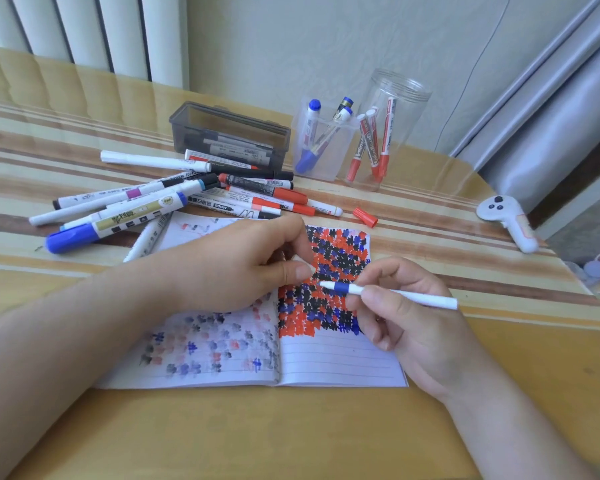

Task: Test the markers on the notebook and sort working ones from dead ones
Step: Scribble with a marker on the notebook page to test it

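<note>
At the far left, a loose pile of markers (160, 199) lies on the striped table (430, 216), among them a fat blue-capped marker (115, 223) nearest the left edge. Just behind the pile sits a dark translucent box (229, 133) with more markers inside.

Near the middle, an open lined notebook (340, 365) lies flat. Its left page carries faint smudged blots in blue, black and red; the upper part of its right page is densely filled with red, blue and black scribbles. The left hand (229, 265) rests on the left page near the spine, fingers curled with thumb and forefinger pressed together; what they pinch, if anything, cannot be made out.

To the right, the right hand (406, 317) grips a thin white marker (388, 292) with a blue collar, its tip pointing left, over the scribbled patch and close to the left thumb.

Far behind the notebook stand a square clear cup (326, 147) holding blue markers and, just right of it, a round clear jar (392, 98) holding red markers. A loose red cap (365, 217) lies on the table between the jar and the notebook. At the far right lies a white controller (506, 216).
</note>
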Demonstrator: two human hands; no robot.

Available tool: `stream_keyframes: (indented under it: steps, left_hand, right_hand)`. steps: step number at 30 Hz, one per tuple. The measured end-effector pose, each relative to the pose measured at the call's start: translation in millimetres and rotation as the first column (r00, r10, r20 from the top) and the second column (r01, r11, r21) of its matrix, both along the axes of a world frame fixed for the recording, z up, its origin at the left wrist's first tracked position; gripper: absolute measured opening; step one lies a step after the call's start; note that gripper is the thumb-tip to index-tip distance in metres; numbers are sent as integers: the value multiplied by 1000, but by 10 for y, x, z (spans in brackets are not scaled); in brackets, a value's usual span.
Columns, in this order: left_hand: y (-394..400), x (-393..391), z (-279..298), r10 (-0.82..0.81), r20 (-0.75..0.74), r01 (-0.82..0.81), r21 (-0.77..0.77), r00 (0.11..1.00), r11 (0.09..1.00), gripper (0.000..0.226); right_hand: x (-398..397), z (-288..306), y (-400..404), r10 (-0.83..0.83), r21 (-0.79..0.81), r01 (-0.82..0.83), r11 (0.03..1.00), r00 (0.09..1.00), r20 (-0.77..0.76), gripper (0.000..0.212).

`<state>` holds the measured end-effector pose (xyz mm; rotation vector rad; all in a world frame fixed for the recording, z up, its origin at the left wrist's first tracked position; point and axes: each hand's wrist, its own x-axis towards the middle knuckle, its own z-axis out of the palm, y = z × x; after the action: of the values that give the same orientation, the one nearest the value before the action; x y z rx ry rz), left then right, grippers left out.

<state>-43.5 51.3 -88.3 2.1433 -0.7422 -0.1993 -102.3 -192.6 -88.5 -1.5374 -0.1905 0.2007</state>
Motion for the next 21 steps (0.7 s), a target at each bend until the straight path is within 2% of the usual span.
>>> stream_keyframes:
  steps: [4,11,14,17,21]
  left_hand:
    - [-8,5,-3,-10,-50,6,-67,999,998,10]
    - [-18,-18,17,-53,-71,47,-81,996,996,9]
    - [-20,-27,24,-72,-98,60,-129,993,990,4]
    - [0,-6,21,-69,-52,63,-120,996,991,9]
    - [55,10,-6,-64,-32,62,-68,997,996,16]
  right_hand:
    - [16,-10,-31,18,76,-17,997,1000,-19,25]
    - [39,-47,-68,73,128,-64,990,995,-67,44]
    - [37,-49,-58,39,78,-34,996,997,-67,40]
    - [22,-76,-37,-1,-9,1,1000,1000,13,28]
    - [-13,-110,-38,58,-124,-44,991,992,109,22]
